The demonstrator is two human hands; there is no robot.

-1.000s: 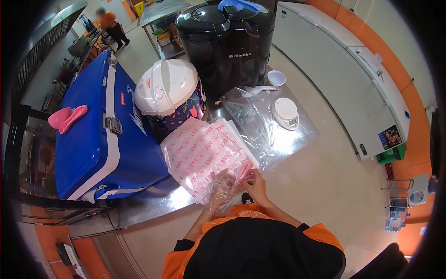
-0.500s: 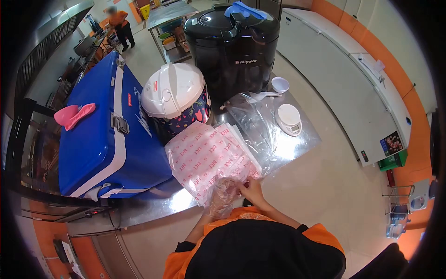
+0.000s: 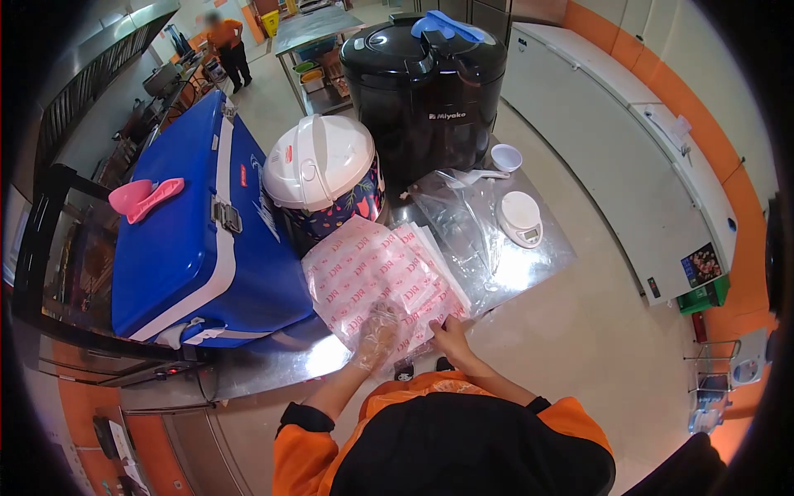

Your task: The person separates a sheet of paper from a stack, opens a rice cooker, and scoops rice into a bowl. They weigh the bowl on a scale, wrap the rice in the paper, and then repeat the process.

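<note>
A stack of white food wrapping paper [image 3: 364, 264] with red print lies on the steel table in front of me. My left hand [image 3: 379, 332], in a clear plastic glove, rests on the lower part of the top sheet with its fingers stretched forward. Bare, my right hand [image 3: 452, 337] is at the near right corner of the stack, its fingers curled together on the paper edge. Just beyond the stack stand a white-lidded rice cooker [image 3: 322, 165] with a floral body and a clear plastic bag [image 3: 455, 219].
A blue cooler box [image 3: 178, 223] with a pink scoop [image 3: 145, 198] stands left. Behind are a large black Miyako cooker [image 3: 422, 99] and a white cup [image 3: 506, 157]. A small white scale [image 3: 520, 219] sits right. Another person [image 3: 227, 50] stands far back.
My hands have come apart: the right fingers have left the left hand's glove and are at the paper's corner. The gloved left hand has moved forward and left onto the paper.
</note>
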